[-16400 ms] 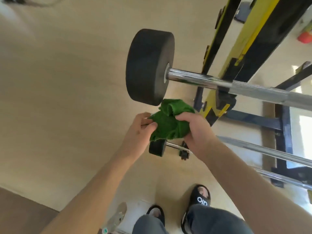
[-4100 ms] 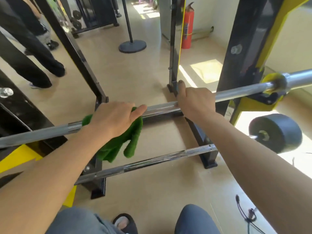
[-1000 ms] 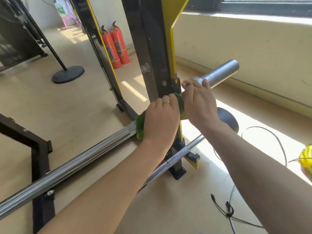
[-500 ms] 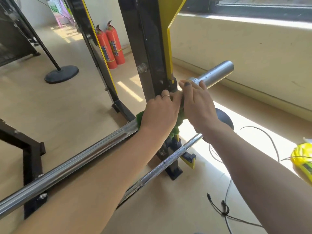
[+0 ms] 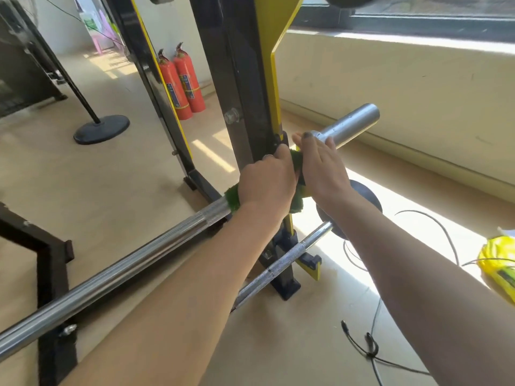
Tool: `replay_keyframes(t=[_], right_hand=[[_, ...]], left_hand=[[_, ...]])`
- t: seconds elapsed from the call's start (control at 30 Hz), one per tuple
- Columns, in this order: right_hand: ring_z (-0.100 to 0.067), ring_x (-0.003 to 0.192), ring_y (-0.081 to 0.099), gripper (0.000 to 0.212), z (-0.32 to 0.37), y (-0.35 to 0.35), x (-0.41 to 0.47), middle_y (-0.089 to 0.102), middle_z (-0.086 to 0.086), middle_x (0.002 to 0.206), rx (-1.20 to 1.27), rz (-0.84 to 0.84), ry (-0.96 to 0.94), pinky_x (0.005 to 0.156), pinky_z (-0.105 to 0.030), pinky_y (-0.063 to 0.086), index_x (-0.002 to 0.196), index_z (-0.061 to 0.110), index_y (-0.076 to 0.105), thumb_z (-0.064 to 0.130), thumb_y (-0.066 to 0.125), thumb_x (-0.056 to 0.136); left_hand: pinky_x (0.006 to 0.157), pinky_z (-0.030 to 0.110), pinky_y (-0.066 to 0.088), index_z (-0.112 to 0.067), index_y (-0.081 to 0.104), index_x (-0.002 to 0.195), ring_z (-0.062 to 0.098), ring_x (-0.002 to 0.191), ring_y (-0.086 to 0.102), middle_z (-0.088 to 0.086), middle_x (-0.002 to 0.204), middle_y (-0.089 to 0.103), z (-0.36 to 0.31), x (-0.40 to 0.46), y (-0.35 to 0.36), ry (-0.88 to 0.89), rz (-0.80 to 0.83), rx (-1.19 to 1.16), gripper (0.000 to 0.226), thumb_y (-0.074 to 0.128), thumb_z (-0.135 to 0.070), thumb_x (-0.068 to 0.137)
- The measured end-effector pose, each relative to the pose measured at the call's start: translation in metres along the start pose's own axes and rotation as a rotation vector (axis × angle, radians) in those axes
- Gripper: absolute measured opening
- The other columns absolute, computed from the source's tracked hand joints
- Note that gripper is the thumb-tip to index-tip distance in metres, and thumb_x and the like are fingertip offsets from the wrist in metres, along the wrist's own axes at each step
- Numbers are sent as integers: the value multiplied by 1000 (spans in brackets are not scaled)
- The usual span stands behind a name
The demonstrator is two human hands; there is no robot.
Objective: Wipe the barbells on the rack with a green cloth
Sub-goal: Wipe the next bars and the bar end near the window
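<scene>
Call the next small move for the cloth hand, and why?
Probably slide the left hand and green cloth past the rack upright toward the bare sleeve: the cloth sits at the shaft's end, and the right hand steadies the upper barbell.

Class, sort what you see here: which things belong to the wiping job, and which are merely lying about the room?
Part of the job:
- green cloth
- upper barbell
- lower barbell
- rack upright
- left hand
- right hand

Just lying about:
- two red fire extinguishers
- round black stand base
- floor cables
- yellow bag
</scene>
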State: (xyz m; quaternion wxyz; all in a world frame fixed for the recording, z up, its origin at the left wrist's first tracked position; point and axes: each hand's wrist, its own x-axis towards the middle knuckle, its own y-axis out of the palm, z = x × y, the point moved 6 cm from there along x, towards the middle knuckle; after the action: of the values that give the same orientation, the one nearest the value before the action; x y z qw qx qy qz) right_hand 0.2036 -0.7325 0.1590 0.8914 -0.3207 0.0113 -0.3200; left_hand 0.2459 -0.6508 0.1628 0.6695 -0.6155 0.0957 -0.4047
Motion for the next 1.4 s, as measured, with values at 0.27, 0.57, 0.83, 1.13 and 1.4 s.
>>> replay_keyframes(t=[0.27,0.57,0.83,1.13,1.4], right_hand=[[-20,152,4,54,-4,-7,-6,35,5,158,60,63,-21,119,-33,9,146,22,47,32,9,109],[-24,152,3,54,0,-5,-6,35,3,158,56,90,-14,118,-40,14,144,22,48,34,10,107],[-20,127,32,53,14,-10,-9,51,-3,142,-164,113,-115,117,-42,20,124,9,60,22,11,107],[-16,93,40,42,14,-2,-1,51,2,101,-321,88,-163,115,-46,18,82,16,49,15,13,103],[-23,96,49,35,7,1,-1,64,-9,112,-363,0,-249,115,-48,22,84,15,46,13,16,102]], left_hand=[[44,31,20,-14,35,121,26,69,60,4,97,60,38,-42,-6,176,20,101,28,33,-37,106],[42,30,20,-17,33,103,18,46,39,0,75,52,44,-42,-8,157,56,118,32,22,-47,106],[54,34,31,-16,40,111,29,73,68,6,89,64,21,-15,0,105,-4,17,36,27,-49,106],[59,37,33,-18,31,99,28,63,47,2,73,45,25,-12,-2,-22,87,-30,38,26,-56,103],[60,37,32,-18,32,98,29,65,47,1,65,39,25,-13,-1,-52,115,-76,39,26,-57,103]])
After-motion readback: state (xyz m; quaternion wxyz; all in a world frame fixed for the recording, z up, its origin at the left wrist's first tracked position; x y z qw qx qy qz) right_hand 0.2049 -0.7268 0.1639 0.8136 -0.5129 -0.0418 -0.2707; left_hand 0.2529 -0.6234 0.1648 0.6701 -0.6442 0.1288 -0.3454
